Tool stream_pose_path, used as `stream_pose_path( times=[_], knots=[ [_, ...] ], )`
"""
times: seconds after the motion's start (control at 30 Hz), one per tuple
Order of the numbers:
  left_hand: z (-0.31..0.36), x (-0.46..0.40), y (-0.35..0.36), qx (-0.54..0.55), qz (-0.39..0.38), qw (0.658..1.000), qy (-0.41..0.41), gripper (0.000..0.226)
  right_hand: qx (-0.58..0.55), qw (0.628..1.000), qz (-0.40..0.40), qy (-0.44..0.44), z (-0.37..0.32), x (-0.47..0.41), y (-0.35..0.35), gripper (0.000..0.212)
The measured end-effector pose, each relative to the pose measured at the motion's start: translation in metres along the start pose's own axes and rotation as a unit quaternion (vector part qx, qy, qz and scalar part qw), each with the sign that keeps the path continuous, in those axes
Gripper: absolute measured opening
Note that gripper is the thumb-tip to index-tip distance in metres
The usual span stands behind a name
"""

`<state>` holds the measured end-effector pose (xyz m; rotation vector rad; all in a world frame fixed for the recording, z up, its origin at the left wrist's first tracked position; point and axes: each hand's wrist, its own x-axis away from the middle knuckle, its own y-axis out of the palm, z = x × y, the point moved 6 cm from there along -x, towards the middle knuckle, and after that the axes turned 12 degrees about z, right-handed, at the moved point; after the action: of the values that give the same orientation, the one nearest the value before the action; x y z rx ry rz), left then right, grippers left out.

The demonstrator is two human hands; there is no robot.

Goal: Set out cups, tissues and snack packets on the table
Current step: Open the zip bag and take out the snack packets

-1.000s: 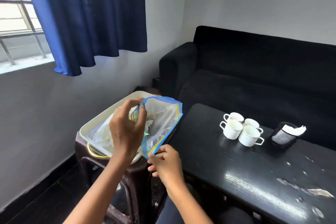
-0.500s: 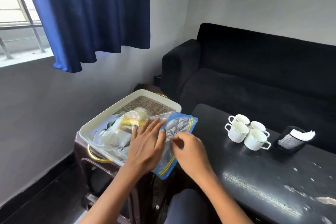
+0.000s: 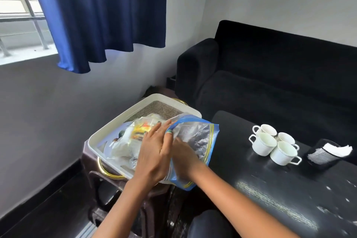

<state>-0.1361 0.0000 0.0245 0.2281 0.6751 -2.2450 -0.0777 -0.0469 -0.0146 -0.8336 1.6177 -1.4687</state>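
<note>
over the tray (image 3: 108, 133), your left hand (image 3: 154, 152) is lying flat-fingered on the zip bag (image 3: 201, 141) to steady it; right hand (image 3: 183, 150) fingers hidden, cannot tell.

Legible text, labels, brands, numbers, signs: we find none. We note colour printing, yellow and orange, on the snack packets (image 3: 142, 131) inside the clear zip bag (image 3: 195, 141), but it is too blurred for us to make out any letters. We see only thin plain rings round the four white cups (image 3: 274, 146), no wording. We read nothing on the tissues (image 3: 337, 149) or their black mesh holder (image 3: 321, 155), nor on the white tray (image 3: 114, 129), and the bench (image 3: 270, 189) shows us only scuffs and glare
</note>
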Motion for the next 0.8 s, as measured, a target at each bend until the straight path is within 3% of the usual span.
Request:
stream_pose_path(
  times=[0.27, 0.4, 0.47, 0.53, 0.67, 0.8],
  knots=[
    [0.005, 0.006, 0.009, -0.079, -0.053, 0.995, 0.025, 0.06, -0.045, 0.994, 0.091, -0.032, 0.001, 0.01, -0.007, 0.045],
    [0.005, 0.006, 0.009, -0.077, -0.054, 0.995, 0.016, 0.06, -0.103, 0.985, 0.133, 0.045, 0.024, 0.024, -0.018, 0.033],
    [0.005, 0.007, 0.009, -0.078, -0.055, 0.995, 0.014, 0.061, -0.165, 0.97, 0.159, 0.085, 0.04, 0.036, -0.026, 0.042],
    [0.005, 0.007, 0.008, -0.078, -0.052, 0.995, 0.014, 0.061, -0.256, 0.941, 0.168, 0.141, 0.055, 0.05, -0.035, 0.051],
    [0.004, 0.008, 0.008, -0.082, -0.051, 0.995, 0.014, 0.063, -0.409, 0.869, 0.182, 0.212, 0.081, 0.082, -0.056, 0.05],
    [0.003, 0.008, 0.007, -0.088, -0.05, 0.995, 0.011, 0.064, -0.605, 0.739, 0.154, 0.254, 0.098, 0.109, -0.074, 0.038]
  ],
)
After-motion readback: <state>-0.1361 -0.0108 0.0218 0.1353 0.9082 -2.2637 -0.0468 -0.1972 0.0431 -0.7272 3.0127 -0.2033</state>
